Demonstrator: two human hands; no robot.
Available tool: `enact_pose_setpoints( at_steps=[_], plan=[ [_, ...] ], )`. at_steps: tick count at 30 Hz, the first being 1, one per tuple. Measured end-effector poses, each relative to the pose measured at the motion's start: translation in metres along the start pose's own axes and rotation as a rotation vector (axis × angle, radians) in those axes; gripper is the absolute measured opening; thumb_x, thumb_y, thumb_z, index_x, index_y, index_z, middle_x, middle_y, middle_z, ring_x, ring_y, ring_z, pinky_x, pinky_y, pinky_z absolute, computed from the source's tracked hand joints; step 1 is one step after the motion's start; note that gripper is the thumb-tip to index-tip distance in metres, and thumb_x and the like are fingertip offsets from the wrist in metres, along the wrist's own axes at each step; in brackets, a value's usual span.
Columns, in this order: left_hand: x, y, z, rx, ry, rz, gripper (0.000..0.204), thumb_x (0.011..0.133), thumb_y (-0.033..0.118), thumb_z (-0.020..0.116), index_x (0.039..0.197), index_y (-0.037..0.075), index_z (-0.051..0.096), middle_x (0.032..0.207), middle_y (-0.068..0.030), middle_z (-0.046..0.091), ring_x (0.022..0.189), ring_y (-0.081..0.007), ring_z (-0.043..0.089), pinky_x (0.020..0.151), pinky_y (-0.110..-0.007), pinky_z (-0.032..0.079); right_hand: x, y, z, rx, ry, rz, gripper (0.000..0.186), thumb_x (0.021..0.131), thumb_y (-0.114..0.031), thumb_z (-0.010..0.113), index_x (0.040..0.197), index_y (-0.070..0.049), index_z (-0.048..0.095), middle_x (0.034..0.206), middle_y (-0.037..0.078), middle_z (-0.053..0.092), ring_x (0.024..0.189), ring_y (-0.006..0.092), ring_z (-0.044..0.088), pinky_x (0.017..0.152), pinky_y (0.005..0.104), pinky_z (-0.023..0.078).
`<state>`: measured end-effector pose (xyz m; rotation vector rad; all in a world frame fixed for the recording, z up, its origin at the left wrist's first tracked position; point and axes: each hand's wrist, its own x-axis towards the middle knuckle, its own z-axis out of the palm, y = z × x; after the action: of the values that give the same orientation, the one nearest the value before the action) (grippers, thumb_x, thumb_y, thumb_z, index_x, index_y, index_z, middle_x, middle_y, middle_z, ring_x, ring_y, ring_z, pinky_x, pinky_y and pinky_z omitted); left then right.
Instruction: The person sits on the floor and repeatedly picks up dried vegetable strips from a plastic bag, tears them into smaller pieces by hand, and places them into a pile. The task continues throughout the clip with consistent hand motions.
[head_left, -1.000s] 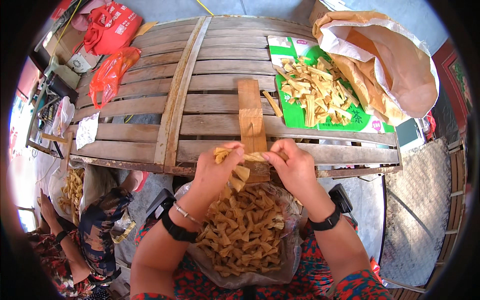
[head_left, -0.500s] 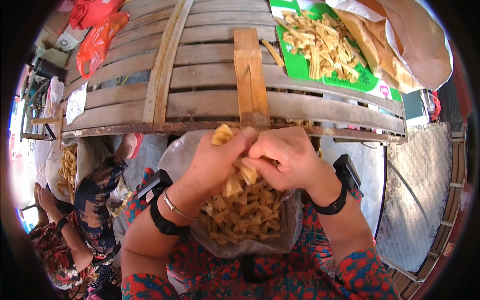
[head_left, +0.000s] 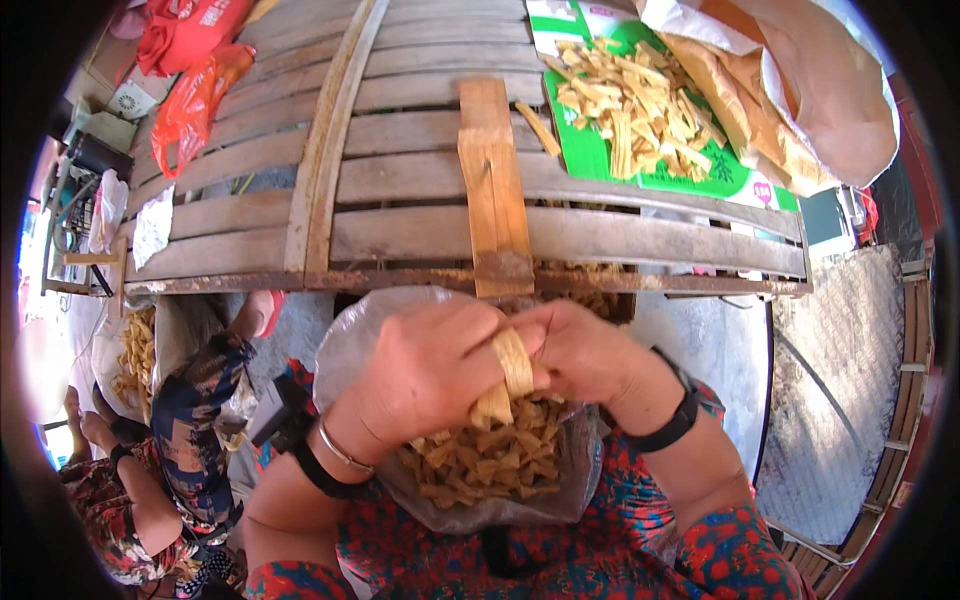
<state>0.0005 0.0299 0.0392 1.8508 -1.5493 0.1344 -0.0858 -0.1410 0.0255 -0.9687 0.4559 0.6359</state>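
Observation:
A pale tan, fibrous strip (head_left: 513,362) is bent between my two hands, above an opened clear plastic bag on my lap. My left hand (head_left: 432,362) is closed around the strip from the left, its knuckles turned up. From the right, the fingers of my right hand (head_left: 588,352) pinch at the strip's upper part, touching the left fingertips. Below them, the clear plastic bag (head_left: 360,318) holds a heap of short tan knotted pieces (head_left: 490,465). My hands hide part of the strip and of the bag's opening.
Ahead stands a slatted wooden table (head_left: 420,222) with an upright-grained wooden block (head_left: 492,190) at its edge. Loose tan strips (head_left: 640,115) lie on a green printed sheet (head_left: 590,150) beside a brown paper sack (head_left: 735,95). Red plastic bags (head_left: 200,95) lie far left; another person (head_left: 145,490) sits left.
My hands have turned: the left now shows its back and knuckles, and the strip bends over between both hands. The view has shifted slightly, so the table sits a little lower.

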Motion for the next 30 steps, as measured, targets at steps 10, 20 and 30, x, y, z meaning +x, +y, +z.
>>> enact_pose_setpoints(
  at_steps=[10,20,30],
  plan=[
    [-0.005,-0.002,-0.001,-0.157,0.014,-0.371,0.022,0.073,0.013,0.070,0.095,0.008,0.069,0.114,-0.0061,0.065,0.088,-0.0287,0.066,0.071,-0.036,0.054,-0.001,0.008,0.009,-0.679,0.324,-0.949,0.011,0.091,-0.014,0.064,0.093,-0.002,0.063,0.081,0.006,0.067,0.068,0.0151,0.064,0.058,0.0287,0.050],
    [0.000,-0.006,-0.013,-0.812,0.182,-0.429,0.007,0.083,0.000,0.060,0.083,-0.005,0.064,0.109,-0.0140,0.064,0.095,-0.0222,0.063,0.082,-0.031,0.049,-0.005,0.003,0.009,-0.454,0.150,-0.450,0.042,0.096,-0.042,0.052,0.079,-0.004,0.059,0.056,0.001,0.051,0.050,0.0143,0.052,0.048,0.0276,0.039],
    [-0.003,-0.013,-0.032,-1.082,0.249,-0.912,0.025,0.088,0.014,0.069,0.107,-0.002,0.064,0.095,-0.0042,0.067,0.083,-0.0076,0.059,0.073,-0.022,0.049,-0.006,-0.001,0.002,-0.113,0.103,-0.287,0.048,0.097,-0.046,0.051,0.075,-0.005,0.061,0.056,-0.006,0.040,0.051,0.0039,0.032,0.047,0.0216,0.026]
  ],
)
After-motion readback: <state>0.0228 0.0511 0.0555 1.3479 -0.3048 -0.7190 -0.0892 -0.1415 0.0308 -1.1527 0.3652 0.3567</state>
